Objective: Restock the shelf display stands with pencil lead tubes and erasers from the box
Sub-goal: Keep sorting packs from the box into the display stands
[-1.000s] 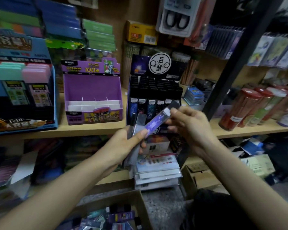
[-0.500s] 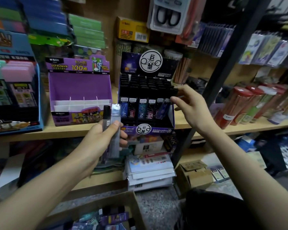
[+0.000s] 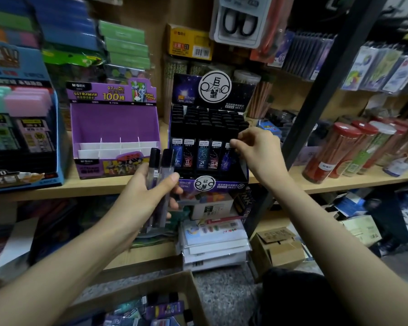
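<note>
A person's left hand (image 3: 146,191) grips two clear, black-capped pencil lead tubes (image 3: 161,165) before a wooden shelf (image 3: 339,182), while the right hand (image 3: 257,151) pinches the rightmost front-row tube (image 3: 227,158) in the black cardboard display stand (image 3: 212,184). More tubes lie in the brown cardboard box (image 3: 137,288) below.

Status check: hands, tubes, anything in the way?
Left hand grips spare tubes. Right hand pinches a lead tube in the black stand's front row. Nothing blocks that slot.

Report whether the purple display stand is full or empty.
Empty, as far as shows: the purple display stand has bare white dividers, with nothing visible between them.
</note>
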The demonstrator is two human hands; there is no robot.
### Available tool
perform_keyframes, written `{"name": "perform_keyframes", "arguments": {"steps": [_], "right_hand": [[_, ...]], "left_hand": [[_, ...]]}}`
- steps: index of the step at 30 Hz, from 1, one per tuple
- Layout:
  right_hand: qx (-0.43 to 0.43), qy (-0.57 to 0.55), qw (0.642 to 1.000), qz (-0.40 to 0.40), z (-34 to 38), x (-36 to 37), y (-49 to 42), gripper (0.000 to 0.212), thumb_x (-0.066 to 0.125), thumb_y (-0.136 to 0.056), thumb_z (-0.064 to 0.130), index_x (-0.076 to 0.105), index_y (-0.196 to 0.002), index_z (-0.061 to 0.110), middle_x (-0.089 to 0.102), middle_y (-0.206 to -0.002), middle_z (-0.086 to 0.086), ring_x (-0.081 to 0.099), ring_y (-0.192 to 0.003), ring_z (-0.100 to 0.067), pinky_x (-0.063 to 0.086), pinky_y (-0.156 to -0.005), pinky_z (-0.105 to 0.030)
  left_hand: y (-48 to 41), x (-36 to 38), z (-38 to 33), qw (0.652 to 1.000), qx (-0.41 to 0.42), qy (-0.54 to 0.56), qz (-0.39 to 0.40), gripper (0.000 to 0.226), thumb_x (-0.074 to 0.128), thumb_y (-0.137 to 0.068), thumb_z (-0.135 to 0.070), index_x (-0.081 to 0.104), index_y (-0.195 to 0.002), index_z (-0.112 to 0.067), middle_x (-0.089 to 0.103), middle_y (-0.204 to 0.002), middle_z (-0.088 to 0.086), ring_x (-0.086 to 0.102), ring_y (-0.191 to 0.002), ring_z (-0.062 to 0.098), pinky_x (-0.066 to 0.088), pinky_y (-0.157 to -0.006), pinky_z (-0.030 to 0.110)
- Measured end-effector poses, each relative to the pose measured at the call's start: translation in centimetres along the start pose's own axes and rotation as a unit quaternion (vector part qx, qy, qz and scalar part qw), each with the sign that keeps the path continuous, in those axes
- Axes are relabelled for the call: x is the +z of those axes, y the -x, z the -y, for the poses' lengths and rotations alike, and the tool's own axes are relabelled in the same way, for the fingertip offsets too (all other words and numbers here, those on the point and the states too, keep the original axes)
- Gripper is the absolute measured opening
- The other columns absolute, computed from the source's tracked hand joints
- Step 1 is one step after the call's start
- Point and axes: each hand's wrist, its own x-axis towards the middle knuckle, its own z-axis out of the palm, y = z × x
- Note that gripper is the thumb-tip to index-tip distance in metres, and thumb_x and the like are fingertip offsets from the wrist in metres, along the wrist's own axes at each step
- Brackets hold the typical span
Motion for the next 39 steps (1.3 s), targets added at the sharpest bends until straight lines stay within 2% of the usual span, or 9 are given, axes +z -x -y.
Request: {"name": "perform_keyframes", "arguments": {"steps": [6,9,13,17,20,23,27,31,39], "right_hand": [[-0.067,0.06,0.996,-0.024,2.0,-0.5,2.9,0.019,0.058,-0.091,0.028,0.061,-0.089,0.009,0.065,-0.079,-0.004,0.061,-0.078,-0.023,0.048,-0.071,-0.038],[-0.022,-0.1,0.99,0.094,4.1,0.1,5.2,0.02,0.056,-0.093,0.027,0.064,-0.089,0.009,0.065,-0.076,-0.002,0.064,-0.075,-0.019,0.05,-0.066,-0.032],[0.118,-0.337,0.896,0.264,5.7,1.6,7.5,0.024,0.054,-0.094,0.03,0.066,-0.096,0.01,0.063,-0.08,-0.006,0.06,-0.074,-0.017,0.05,-0.065,-0.026],[0.138,-0.446,0.844,0.265,6.2,2.6,8.1,0.007,0.056,-0.092,0.022,0.06,-0.089,0.016,0.05,-0.067,0.0,0.05,-0.06,-0.012,0.044,-0.059,-0.023],[0.157,-0.49,0.818,0.257,6.0,2.1,7.6,0.004,0.06,-0.09,0.019,0.059,-0.09,0.015,0.059,-0.066,0.0,0.051,-0.054,-0.014,0.043,-0.054,-0.026],[0.18,-0.472,0.841,0.196,5.2,0.3,5.8,0.006,0.063,-0.086,0.015,0.058,-0.082,0.017,0.067,-0.07,0.002,0.061,-0.06,-0.01,0.045,-0.056,-0.023],[0.172,-0.449,0.874,0.064,3.0,-3.3,2.9,0.009,0.064,-0.085,0.009,0.057,-0.085,0.015,0.066,-0.073,0.0,0.061,-0.059,-0.01,0.047,-0.053,-0.018],[0.078,-0.27,0.959,-0.024,0.5,-5.0,1.3,0.006,0.065,-0.087,0.018,0.065,-0.093,0.016,0.065,-0.083,0.003,0.064,-0.073,-0.003,0.05,-0.063,-0.016],[0.012,-0.197,0.98,0.007,-0.9,-3.2,0.7,0.01,0.064,-0.087,0.007,0.067,-0.096,0.009,0.066,-0.083,0.0,0.061,-0.078,-0.013,0.053,-0.066,-0.023]], "left_hand": [[0.6,0.5,-0.9,0.997,-0.033,0.076,0.006,0.022,0.046,-0.096,-0.03,0.057,-0.107,-0.015,0.07,-0.071,-0.002,0.058,-0.052,0.008,0.047,-0.043,0.021],[1.1,0.8,-1.9,0.994,-0.039,0.098,0.031,0.028,0.044,-0.096,-0.031,0.06,-0.109,-0.011,0.071,-0.078,0.003,0.058,-0.053,0.008,0.047,-0.044,0.02],[1.7,1.1,-2.6,0.993,-0.032,0.093,0.065,0.036,0.041,-0.097,-0.033,0.064,-0.101,-0.005,0.065,-0.061,0.005,0.048,-0.043,0.009,0.04,-0.038,0.019],[2.0,1.3,-2.7,0.992,-0.046,0.09,0.082,0.037,0.044,-0.094,-0.037,0.064,-0.092,-0.006,0.061,-0.055,0.008,0.052,-0.041,0.015,0.042,-0.038,0.019],[1.9,1.5,-2.4,0.988,-0.049,0.111,0.093,0.036,0.046,-0.089,-0.041,0.064,-0.104,-0.015,0.074,-0.082,0.009,0.072,-0.071,0.018,0.056,-0.055,0.024],[1.4,1.4,-2.0,0.997,-0.032,0.044,0.06,0.032,0.043,-0.092,-0.042,0.065,-0.105,-0.022,0.075,-0.092,-0.001,0.071,-0.085,0.01,0.058,-0.069,0.025],[0.7,1.0,-1.9,0.999,-0.02,0.026,-0.004,0.03,0.043,-0.095,-0.039,0.067,-0.098,-0.021,0.073,-0.087,-0.004,0.068,-0.073,0.008,0.056,-0.061,0.02],[0.5,0.6,-1.7,1.0,-0.014,0.022,-0.008,0.032,0.044,-0.095,-0.04,0.066,-0.1,-0.017,0.054,-0.069,-0.005,0.049,-0.049,0.005,0.043,-0.043,0.019],[0.8,0.8,-1.9,0.998,-0.026,0.057,0.015,0.033,0.045,-0.094,-0.039,0.056,-0.101,-0.009,0.051,-0.053,-0.005,0.032,-0.038,0.006,0.029,-0.034,0.018]]}}
